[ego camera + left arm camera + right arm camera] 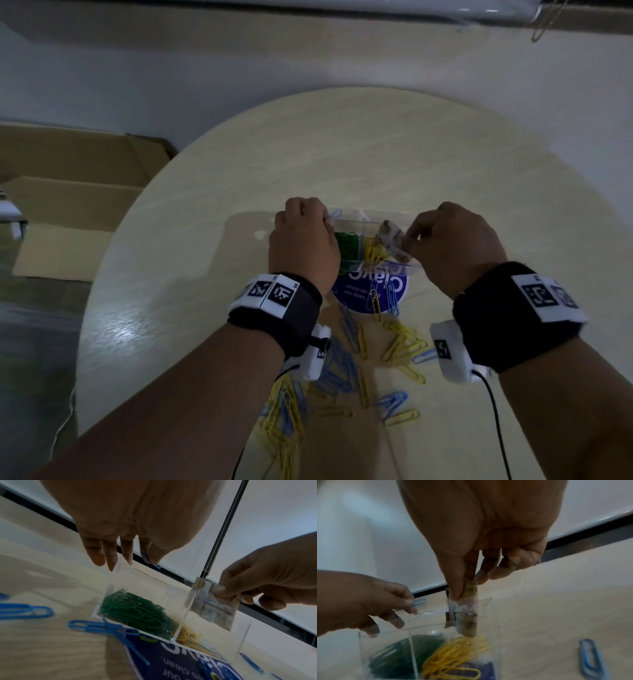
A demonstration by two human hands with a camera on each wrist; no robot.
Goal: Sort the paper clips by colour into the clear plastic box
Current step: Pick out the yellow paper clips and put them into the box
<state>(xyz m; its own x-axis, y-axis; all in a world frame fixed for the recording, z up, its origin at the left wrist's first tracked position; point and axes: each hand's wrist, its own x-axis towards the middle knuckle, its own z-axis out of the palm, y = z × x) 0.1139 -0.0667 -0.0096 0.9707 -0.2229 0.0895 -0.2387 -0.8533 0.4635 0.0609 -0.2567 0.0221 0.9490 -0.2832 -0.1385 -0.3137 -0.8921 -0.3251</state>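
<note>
clips: light, slick wire, best pinched at a loop end. left hand (303, 240) pinches a blue clip (419, 602) over clear plastic box (243, 635), frame centre; right hand (452, 245) grips a small packet (212, 605).

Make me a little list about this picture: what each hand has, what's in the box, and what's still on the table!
left hand: pinches a blue paper clip above the box's far left corner
right hand: pinches a small clear packet over the box
clear plastic box: green clips in one compartment, yellow clips in the next
table: loose blue and yellow clips, round blue sticker
</note>
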